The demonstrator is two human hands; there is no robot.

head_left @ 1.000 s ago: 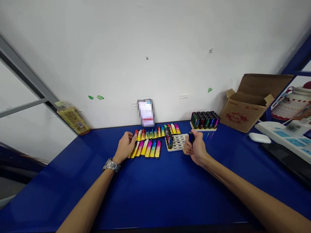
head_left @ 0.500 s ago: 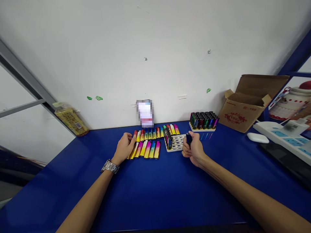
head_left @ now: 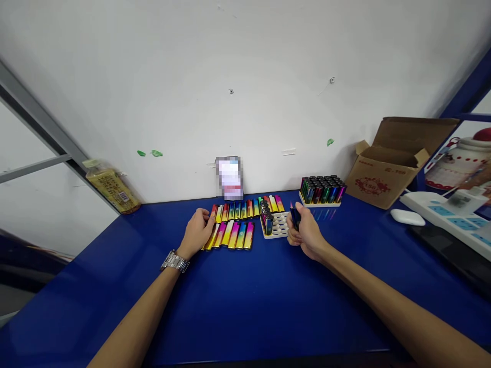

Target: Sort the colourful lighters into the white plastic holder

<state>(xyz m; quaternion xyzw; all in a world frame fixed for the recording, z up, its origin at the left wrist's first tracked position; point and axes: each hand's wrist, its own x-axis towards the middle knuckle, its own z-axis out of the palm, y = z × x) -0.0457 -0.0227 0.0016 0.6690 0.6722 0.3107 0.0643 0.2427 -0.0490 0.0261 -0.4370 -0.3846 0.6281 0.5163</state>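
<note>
My right hand [head_left: 305, 232] is closed around a dark blue lighter [head_left: 295, 216], held upright with the thumb at its top. A small pinkish flame [head_left: 291, 205] shows above it. Just left of that hand lies a white holed tray [head_left: 282, 231], with several dark lighters [head_left: 269, 225] standing along its left side. My left hand [head_left: 197, 230] rests at the left end of two rows of lighters, fingers loosely bent and apart, gripping nothing that I can see. The front row of lighters [head_left: 232, 236] is pink, yellow and blue; the back row of lighters [head_left: 237, 210] is multicoloured.
A full tray of dark lighters [head_left: 322, 190] stands at the back, beside an open cardboard box [head_left: 378, 176]. A phone [head_left: 229, 179] leans on the wall. Rightward are a white case [head_left: 407, 217] and a power strip [head_left: 433, 209]. A bottle [head_left: 113, 189] leans at the left on the blue table [head_left: 245, 306].
The lighter in my right hand now tilts slightly to the left, and a small flame shows at its top. My left hand has stayed in place.
</note>
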